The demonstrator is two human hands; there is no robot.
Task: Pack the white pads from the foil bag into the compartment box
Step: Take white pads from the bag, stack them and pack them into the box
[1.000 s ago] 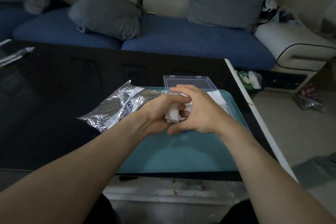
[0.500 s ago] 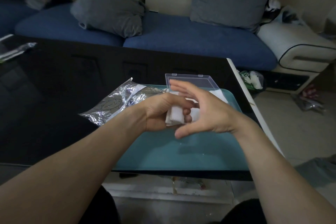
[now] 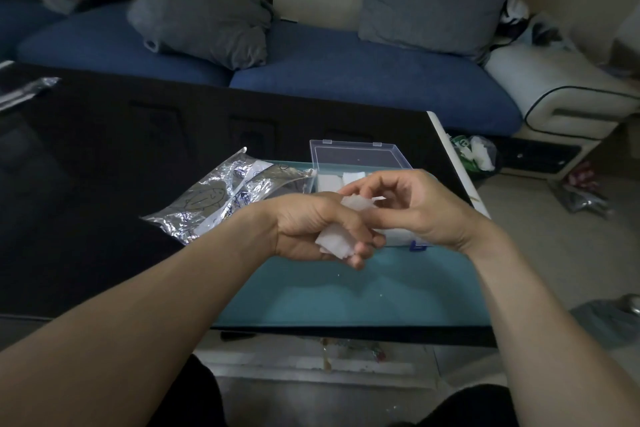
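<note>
white pads (image 3: 334,243), silver foil bag (image 3: 221,201), teal mat (image 3: 346,295)

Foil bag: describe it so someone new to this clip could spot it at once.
On the black table, find the teal mat. The foil bag lies flat across the mat's far left corner, just left of the clear box. It is the only crinkled, shiny silver thing there.

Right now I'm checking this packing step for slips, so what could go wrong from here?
The left hand grips a bunch of soft white pads whose end sticks out below its fingers; one might slip from the grip onto the teal tray.
The right hand pinches another pad in mid-air in front of the clear plastic compartment box, partly hiding it, so the pad could land in an already filled compartment.
</note>
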